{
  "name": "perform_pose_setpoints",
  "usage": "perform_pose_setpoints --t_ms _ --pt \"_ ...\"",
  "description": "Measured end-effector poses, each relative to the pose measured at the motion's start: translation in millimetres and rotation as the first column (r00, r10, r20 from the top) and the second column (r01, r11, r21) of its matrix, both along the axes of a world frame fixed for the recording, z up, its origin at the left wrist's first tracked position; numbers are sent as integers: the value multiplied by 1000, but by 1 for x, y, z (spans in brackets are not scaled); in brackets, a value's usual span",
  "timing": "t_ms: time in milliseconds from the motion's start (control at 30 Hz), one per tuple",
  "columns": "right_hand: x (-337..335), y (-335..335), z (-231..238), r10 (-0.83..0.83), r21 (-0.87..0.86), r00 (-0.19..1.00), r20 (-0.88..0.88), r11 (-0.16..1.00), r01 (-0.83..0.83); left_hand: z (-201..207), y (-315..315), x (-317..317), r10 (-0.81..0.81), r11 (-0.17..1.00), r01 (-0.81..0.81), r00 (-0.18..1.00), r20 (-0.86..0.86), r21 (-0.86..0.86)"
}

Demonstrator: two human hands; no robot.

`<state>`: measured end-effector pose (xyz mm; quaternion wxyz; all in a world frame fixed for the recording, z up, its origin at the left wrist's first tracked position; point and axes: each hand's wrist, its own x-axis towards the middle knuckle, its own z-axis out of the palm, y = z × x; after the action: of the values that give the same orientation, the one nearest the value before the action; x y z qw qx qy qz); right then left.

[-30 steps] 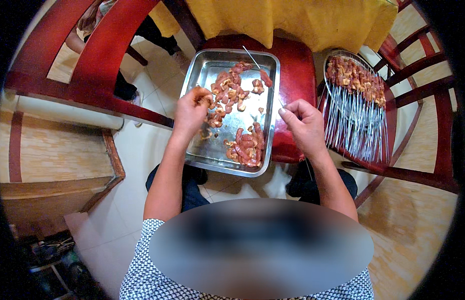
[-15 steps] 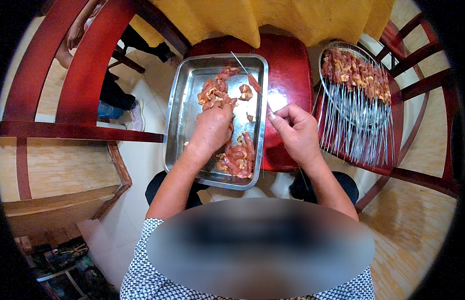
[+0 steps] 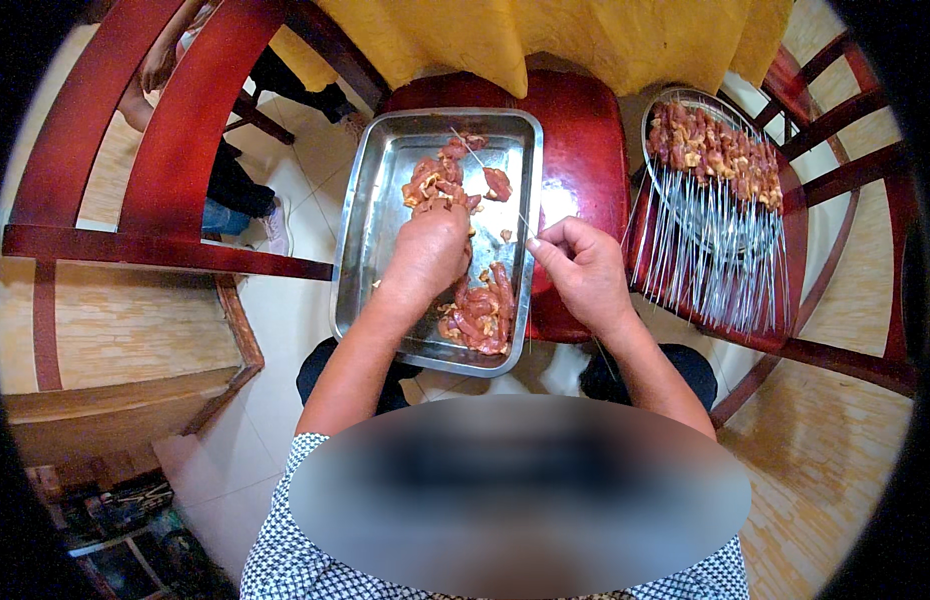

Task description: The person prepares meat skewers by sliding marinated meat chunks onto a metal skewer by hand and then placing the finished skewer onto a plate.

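Observation:
A steel tray (image 3: pixel 365 290) lies before me with raw meat strips (image 3: pixel 435 178) toward its far end and another heap of meat (image 3: pixel 482 312) near its front. My left hand (image 3: pixel 432 250) is down in the tray with its fingers curled closed on the meat; the fingertips are partly hidden. Between thumb and bent fingers, my right hand (image 3: pixel 582 265) pinches a thin metal skewer (image 3: pixel 469 147) at the tray's right rim. One piece of meat (image 3: pixel 497 184) is threaded on this skewer, some way below its tip, over the tray.
The tray rests on a red seat (image 3: pixel 580 150). On a chair at right, a round metal platter (image 3: pixel 653 165) bears several loaded skewers (image 3: pixel 720 150), their bare ends sticking out toward me. A red chair back (image 3: pixel 175 150) stands at left, a yellow cloth (image 3: pixel 565 45) hangs behind, and another person's foot (image 3: pixel 277 228) is beyond.
My right hand has shifted slightly left, bringing the skewer and its piece of meat lower and farther left over the tray. My left hand has stayed in the meat.

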<state>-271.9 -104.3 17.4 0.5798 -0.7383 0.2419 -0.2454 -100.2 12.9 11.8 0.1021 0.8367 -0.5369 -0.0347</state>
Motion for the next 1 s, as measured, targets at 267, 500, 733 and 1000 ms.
perform_pose_setpoints --t_ms 267,500,733,1000 --pt "-2 -1 8 -10 19 1000 -2 1000 10 -8 12 28 150 976 -197 916 -372 -93" --pt "-13 8 16 35 133 999 -34 991 -30 3 39 49 -97 877 -481 -154 -983 -11" --pt "-29 45 113 187 408 982 32 895 -183 22 42 40 -50 839 -543 -6 -999 -39" --pt "-23 51 173 589 186 804 77 784 -592 13 42 34 33 813 -582 71 -997 -14"
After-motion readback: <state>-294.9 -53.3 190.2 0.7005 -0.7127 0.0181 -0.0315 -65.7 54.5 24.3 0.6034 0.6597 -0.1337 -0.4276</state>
